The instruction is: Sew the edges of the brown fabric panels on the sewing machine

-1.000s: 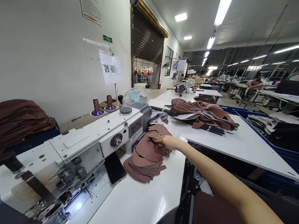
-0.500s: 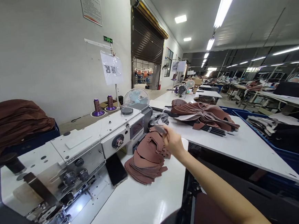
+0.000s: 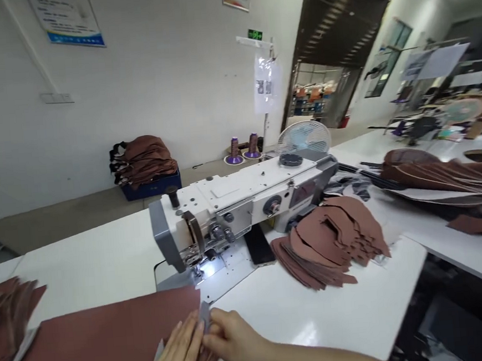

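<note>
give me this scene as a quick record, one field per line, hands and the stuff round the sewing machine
left hand: left hand laid flat on a large brown piece
right hand: right hand pinching a small grey piece at its edge
machine: white sewing machine, work light lit
phone: black phone, between machine and cut stack
cut stack: brown pieces, fanned out on the white table
thread: two brown spools behind machine
by wall: blue bin heaped with brown fabric

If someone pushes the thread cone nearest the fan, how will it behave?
The thread cone may tip fairly easily, as it stands tall and narrow. Its wide purple base probably steadies it somewhat against small pushes.
</note>
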{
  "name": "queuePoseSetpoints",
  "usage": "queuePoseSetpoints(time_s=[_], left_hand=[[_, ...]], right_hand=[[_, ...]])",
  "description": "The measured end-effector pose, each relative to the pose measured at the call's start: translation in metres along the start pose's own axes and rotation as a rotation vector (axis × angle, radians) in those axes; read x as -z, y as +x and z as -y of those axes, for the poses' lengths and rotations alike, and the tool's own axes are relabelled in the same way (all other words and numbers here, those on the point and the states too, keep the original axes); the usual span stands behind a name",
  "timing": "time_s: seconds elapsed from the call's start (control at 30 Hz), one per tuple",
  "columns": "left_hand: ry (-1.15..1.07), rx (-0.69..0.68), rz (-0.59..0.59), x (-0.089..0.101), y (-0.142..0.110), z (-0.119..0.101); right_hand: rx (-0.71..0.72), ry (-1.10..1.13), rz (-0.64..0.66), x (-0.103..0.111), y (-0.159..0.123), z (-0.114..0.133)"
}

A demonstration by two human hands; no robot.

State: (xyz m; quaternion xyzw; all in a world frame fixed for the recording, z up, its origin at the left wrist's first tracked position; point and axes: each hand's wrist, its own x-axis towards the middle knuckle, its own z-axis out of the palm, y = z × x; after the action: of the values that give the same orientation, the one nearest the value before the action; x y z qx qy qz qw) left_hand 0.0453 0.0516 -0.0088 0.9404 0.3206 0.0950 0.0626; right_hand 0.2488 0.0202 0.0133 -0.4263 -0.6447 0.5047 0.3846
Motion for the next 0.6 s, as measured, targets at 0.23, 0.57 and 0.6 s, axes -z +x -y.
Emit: queuePoseSetpoints(time_s=[0.23,0.57,0.6], left_hand=[[0.072,0.477,0.192,0.014,0.025,0.019],[-0.028,0.455,0.215,0.024,0.061,0.026],[-0.042,0.440,0.232,0.026,0.064,0.028]], right_hand=[[0.964,-1.283,0.215,0.008,0.003,-0.006],[0.970,-1.441,-0.175,-0.036,0.036,-0.028],[0.961,-1.417,-0.192,-0.035,0.038,-0.031]])
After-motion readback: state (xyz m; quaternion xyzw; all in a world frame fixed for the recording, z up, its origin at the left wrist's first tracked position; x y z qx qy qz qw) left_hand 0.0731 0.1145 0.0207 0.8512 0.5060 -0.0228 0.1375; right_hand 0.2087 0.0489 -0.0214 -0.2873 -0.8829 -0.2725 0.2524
